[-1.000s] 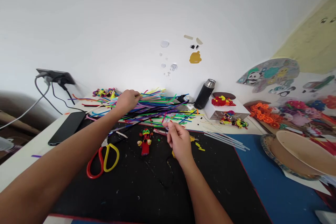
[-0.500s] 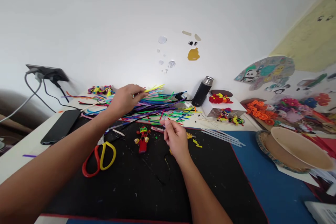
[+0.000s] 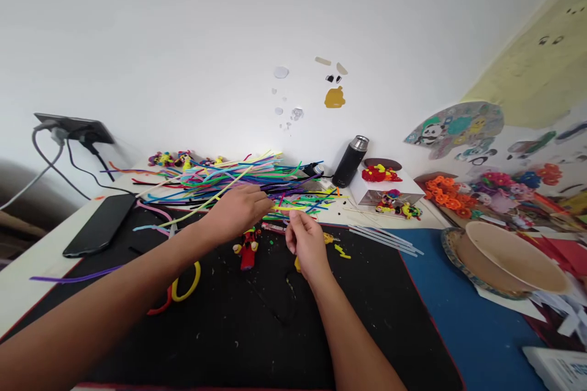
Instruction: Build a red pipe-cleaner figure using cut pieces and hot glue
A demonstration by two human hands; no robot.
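My left hand (image 3: 243, 211) is closed in a pinch on a yellow pipe cleaner (image 3: 288, 208), whose end points across toward my other hand. My right hand (image 3: 306, 241) is also pinched, just right of it; what sits between those fingertips is too small to make out. Below my left hand, a small red pipe-cleaner figure (image 3: 248, 255) lies on the black mat (image 3: 238, 336). Scissors (image 3: 187, 284) with red and yellow handles are partly covered by my left forearm. Behind both hands spreads a pile of coloured pipe cleaners (image 3: 215, 178).
A black flask (image 3: 349, 163) stands by a white box (image 3: 389, 188) with small figures. Pale glue sticks (image 3: 383, 238) lie at the mat's right edge, and a yellow-handled tool (image 3: 329, 237) is beside my right hand. A phone (image 3: 99, 226) lies left; a round bowl (image 3: 513, 256) sits right.
My left hand has come from the pile toward my right hand, bringing a yellow pipe cleaner. Several loose stems now stick out over the scissors and mat. My right hand has barely moved.
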